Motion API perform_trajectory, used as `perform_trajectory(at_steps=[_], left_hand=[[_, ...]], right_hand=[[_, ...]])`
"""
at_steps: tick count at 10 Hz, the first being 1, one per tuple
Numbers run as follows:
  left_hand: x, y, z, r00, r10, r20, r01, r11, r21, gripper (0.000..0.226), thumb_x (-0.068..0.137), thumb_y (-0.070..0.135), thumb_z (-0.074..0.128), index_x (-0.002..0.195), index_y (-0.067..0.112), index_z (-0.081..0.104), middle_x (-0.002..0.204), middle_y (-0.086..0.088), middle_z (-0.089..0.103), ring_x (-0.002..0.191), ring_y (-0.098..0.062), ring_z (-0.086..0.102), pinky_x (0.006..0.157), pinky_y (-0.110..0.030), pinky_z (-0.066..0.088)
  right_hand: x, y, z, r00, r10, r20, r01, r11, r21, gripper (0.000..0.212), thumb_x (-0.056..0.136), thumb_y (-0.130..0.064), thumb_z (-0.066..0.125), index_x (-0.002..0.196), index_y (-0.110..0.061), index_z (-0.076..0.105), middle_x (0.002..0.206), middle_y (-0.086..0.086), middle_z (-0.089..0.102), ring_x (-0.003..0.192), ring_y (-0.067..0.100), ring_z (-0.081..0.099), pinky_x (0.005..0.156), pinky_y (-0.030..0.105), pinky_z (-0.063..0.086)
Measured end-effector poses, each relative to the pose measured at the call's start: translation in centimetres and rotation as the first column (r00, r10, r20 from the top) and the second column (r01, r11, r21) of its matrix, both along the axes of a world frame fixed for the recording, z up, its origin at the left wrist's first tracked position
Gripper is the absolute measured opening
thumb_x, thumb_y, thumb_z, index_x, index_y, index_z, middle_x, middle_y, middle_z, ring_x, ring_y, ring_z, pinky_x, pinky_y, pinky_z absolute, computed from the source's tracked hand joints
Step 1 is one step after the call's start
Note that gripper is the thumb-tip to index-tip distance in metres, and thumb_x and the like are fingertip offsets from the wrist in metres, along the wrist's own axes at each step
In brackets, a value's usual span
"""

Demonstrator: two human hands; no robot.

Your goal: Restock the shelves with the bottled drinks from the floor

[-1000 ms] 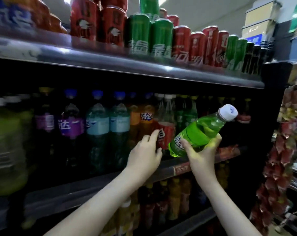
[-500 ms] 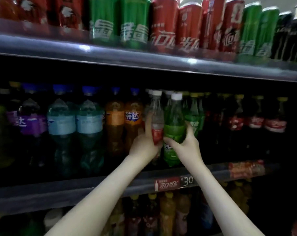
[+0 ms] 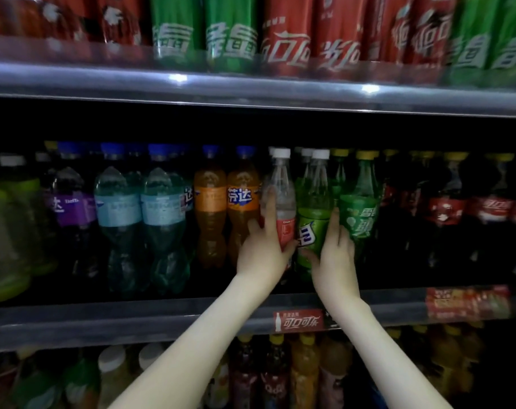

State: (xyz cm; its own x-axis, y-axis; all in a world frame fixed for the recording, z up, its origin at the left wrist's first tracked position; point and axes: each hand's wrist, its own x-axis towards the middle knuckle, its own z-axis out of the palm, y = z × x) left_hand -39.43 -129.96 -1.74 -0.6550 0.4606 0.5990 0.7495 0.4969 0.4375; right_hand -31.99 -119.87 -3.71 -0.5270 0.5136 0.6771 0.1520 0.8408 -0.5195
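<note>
A green drink bottle (image 3: 312, 214) with a white cap stands upright on the middle shelf (image 3: 132, 323), among other bottles. My right hand (image 3: 335, 261) grips its lower body from the right, thumb under the label. My left hand (image 3: 264, 252) holds the neighbouring clear bottle (image 3: 283, 196) with a red label and white cap, index finger up its left side. Both bottles stand side by side, touching.
Orange bottles (image 3: 227, 208), pale blue bottles (image 3: 141, 214) and purple-labelled ones fill the shelf to the left. Green bottles (image 3: 361, 208) and dark cola bottles (image 3: 469, 219) stand to the right. Red and green cans (image 3: 286, 39) line the upper shelf. More bottles sit below.
The green bottle went from tilted in my right hand in front of the shelf to upright on it beside the clear bottle. The view has moved closer to the shelf.
</note>
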Motion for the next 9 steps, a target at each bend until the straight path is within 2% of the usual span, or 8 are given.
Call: perform_trajectory(at_steps=[1, 2, 3, 4, 5, 7, 8, 9], left_hand=[[0.1, 0.3, -0.1, 1.0, -0.005, 0.005, 0.005, 1.0, 0.021, 0.103, 0.091, 0.044, 0.058, 0.124, 0.046, -0.039, 0.127, -0.015, 0.04, 0.088, -0.03, 0.06, 0.062, -0.031, 0.044], [0.4, 0.6, -0.2, 0.999, -0.043, 0.027, 0.041, 0.997, 0.071, 0.107, 0.088, 0.049, 0.059, 0.118, 0.055, -0.044, 0.129, -0.015, 0.038, 0.096, -0.033, 0.06, 0.074, -0.04, 0.054], [1.1, 0.9, -0.5, 0.998, -0.04, 0.047, 0.036, 0.996, 0.077, 0.114, 0.082, 0.057, 0.062, 0.116, 0.055, -0.047, 0.134, -0.014, 0.034, 0.111, -0.035, 0.052, 0.082, -0.043, 0.052], [1.6, 1.4, -1.2, 1.0, 0.026, 0.016, -0.026, 0.999, 0.027, 0.123, 0.078, 0.061, 0.065, 0.115, 0.048, -0.052, 0.146, -0.014, 0.021, 0.125, -0.036, 0.041, 0.084, -0.041, 0.048], [1.5, 2.0, -1.5, 0.997, 0.082, 0.012, -0.082, 0.997, -0.014, 0.126, 0.078, 0.062, 0.064, 0.114, 0.042, -0.055, 0.151, -0.014, 0.01, 0.13, -0.036, 0.035, 0.085, -0.039, 0.048], [1.9, 1.7, -1.1, 0.994, 0.081, 0.071, -0.079, 0.996, -0.032, 0.117, 0.085, 0.057, 0.058, 0.121, 0.04, -0.052, 0.156, -0.016, -0.003, 0.136, -0.038, 0.028, 0.085, -0.038, 0.048], [3.4, 0.5, -1.5, 0.997, 0.072, 0.03, -0.071, 0.996, -0.047, 0.097, 0.09, 0.05, 0.053, 0.147, 0.031, -0.024, 0.157, -0.017, 0.001, 0.137, -0.039, 0.025, 0.088, -0.041, 0.048], [4.3, -0.9, -2.2, 0.994, 0.081, -0.071, -0.081, 0.997, 0.0, 0.079, 0.092, 0.04, 0.051, 0.152, 0.022, 0.003, 0.146, -0.016, 0.028, 0.127, -0.037, 0.038, 0.084, -0.043, 0.048]], right_hand=[[0.0, 0.0, -0.2, 1.0, 0.018, 0.016, -0.018, 1.0, -0.018, 0.09, 0.091, -0.019, 0.063, 0.154, -0.014, -0.002, 0.149, 0.016, 0.027, 0.138, 0.029, 0.021, 0.111, 0.039, 0.028], [0.6, 0.8, 0.0, 0.987, -0.111, -0.117, 0.119, 0.991, 0.06, 0.08, 0.084, -0.029, 0.072, 0.147, -0.005, 0.029, 0.135, 0.024, 0.038, 0.122, 0.036, 0.035, 0.1, 0.048, 0.037], [1.6, 2.4, 0.0, 0.951, -0.178, -0.254, 0.165, 0.984, -0.074, 0.076, 0.087, -0.032, 0.068, 0.147, -0.009, 0.027, 0.136, 0.024, 0.035, 0.121, 0.037, 0.034, 0.1, 0.053, 0.036], [2.4, 4.2, 0.2, 0.996, -0.049, -0.074, 0.024, 0.953, -0.304, 0.084, 0.093, -0.029, 0.06, 0.154, -0.019, 0.003, 0.15, 0.018, 0.03, 0.132, 0.038, 0.037, 0.103, 0.046, 0.037], [2.4, 4.6, 0.3, 0.997, -0.03, 0.073, 0.051, 0.95, -0.307, 0.087, 0.092, -0.034, 0.061, 0.154, -0.015, 0.004, 0.152, 0.016, 0.033, 0.131, 0.037, 0.043, 0.098, 0.041, 0.042], [3.0, 4.2, 0.7, 0.988, -0.002, 0.152, 0.049, 0.95, -0.308, 0.087, 0.096, -0.037, 0.054, 0.154, -0.015, -0.007, 0.154, 0.016, 0.03, 0.127, 0.035, 0.048, 0.089, 0.038, 0.045], [5.1, 2.9, 0.0, 0.988, -0.02, 0.156, 0.059, 0.967, -0.247, 0.079, 0.097, -0.033, 0.052, 0.155, -0.016, 0.002, 0.155, 0.013, 0.027, 0.131, 0.033, 0.044, 0.096, 0.039, 0.043], [7.7, 1.8, 0.3, 0.995, -0.06, 0.077, 0.074, 0.976, -0.204, 0.063, 0.098, -0.024, 0.052, 0.151, -0.012, 0.021, 0.152, 0.011, 0.032, 0.132, 0.028, 0.042, 0.099, 0.032, 0.037]])
